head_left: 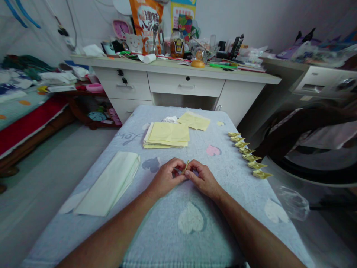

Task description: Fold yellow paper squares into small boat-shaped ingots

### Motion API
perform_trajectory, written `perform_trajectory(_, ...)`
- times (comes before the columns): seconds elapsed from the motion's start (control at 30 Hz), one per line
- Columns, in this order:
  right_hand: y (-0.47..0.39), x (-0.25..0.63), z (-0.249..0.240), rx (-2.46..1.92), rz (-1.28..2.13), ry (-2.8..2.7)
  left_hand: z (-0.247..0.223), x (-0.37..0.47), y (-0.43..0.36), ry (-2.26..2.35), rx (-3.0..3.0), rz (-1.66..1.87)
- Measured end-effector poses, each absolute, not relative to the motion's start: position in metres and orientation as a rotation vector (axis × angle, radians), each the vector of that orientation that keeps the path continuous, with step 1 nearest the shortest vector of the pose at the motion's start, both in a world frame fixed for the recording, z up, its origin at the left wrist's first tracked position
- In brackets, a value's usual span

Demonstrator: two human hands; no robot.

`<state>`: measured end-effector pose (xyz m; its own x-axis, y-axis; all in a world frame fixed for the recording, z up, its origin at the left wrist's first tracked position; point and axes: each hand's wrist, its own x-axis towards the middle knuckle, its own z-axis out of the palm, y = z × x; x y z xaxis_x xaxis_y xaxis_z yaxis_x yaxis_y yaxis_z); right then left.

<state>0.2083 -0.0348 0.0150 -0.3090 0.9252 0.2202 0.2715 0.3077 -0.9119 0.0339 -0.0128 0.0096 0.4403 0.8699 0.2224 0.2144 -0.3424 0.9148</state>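
Note:
Close together over the middle of the cloth-covered table, my left hand (170, 174) and my right hand (201, 177) pinch a small folded piece of yellow paper (186, 166). Only its thin upper edge shows; fingers hide the rest. Beyond my hands lies a stack of yellow paper sheets (169, 133), with more creased yellow sheets (194, 120) behind it to the right. Along the table's right side runs a row of several folded yellow paper boats (254, 165). To the left rests a folded pale green-white sheet (110, 186).
A crumpled white tissue (170, 119) sits behind the stack. The blue patterned cloth (156, 230) covers the table. Beyond stands a white desk (184, 83) crowded with a jar (177, 44), bags and small items. A washing machine (320, 85) is at right, a bed (30, 108) at left.

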Motion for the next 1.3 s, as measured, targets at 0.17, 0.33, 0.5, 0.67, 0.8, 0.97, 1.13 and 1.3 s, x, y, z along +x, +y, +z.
perform_trajectory(0.17, -0.0345, 0.2086, 0.0137, -1.111, 0.996, -1.774, 0.0110, 0.0331, -0.0151, 0.876, 1.782, 0.922)
perform_trajectory(0.33, -0.0345, 0.2108, 0.0130, -1.093, 1.030, -1.770, 0.0096, 0.0324, -0.0149, 0.860, 1.640, 0.890)
perform_trajectory(0.5, -0.0341, 0.2130, 0.0117, -1.064, 1.063, -1.734, 0.0065, 0.0314, -0.0123, 0.808, 1.480, 0.880)
perform_trajectory(0.67, -0.0355, 0.2104, 0.0119, -1.051, 1.022, -1.676, 0.0043, 0.0298, -0.0114, 0.790, 1.365, 0.913)
perform_trajectory(0.8, -0.0363, 0.2077, 0.0130, -1.063, 0.859, -1.647, 0.0053, 0.0316, -0.0118, 0.809, 1.316, 0.945)
perform_trajectory(0.97, -0.0352, 0.2079, 0.0153, -1.031, 0.732, -1.731, 0.0081, 0.0373, -0.0108, 0.786, 1.166, 1.014)
perform_trajectory(1.13, -0.0331, 0.2080, 0.0133, -0.961, 0.659, -1.775, 0.0094, 0.0388, -0.0119, 0.838, 0.996, 1.053)
perform_trajectory(1.3, -0.0329, 0.2103, 0.0095, -0.941, 0.581, -1.858, 0.0097, 0.0363, -0.0150, 0.854, 0.869, 0.973)
